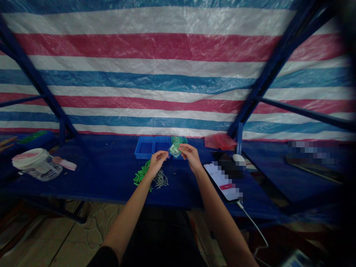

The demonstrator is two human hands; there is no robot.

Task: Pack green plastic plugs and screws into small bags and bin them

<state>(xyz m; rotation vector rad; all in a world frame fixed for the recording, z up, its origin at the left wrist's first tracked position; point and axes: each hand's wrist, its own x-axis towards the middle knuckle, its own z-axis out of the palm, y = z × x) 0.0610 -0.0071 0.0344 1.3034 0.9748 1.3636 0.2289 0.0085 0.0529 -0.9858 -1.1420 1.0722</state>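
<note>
My right hand (190, 155) pinches a small clear plastic bag (174, 149) with green and pale print or contents at its upper edge. Just left of the bag is my left hand (158, 161), its fingertips pressed together; whatever they hold is too small to make out. Below and partly behind the left hand lie a pile of green plastic wall plugs (141, 174) and a pile of metal screws (161, 179). Behind the hands stand a blue bin (144, 147) at left, another blue bin (162, 143), and green-tinted bags (180, 139) at a third compartment.
To the right are a phone or tablet (221, 181) on a white cable (254, 222) and a red plastic bag (221, 142). A white bucket (41, 165) stands at left. Another person's hand (7, 143) shows at the far left. Blue frame posts (260, 79) flank the table.
</note>
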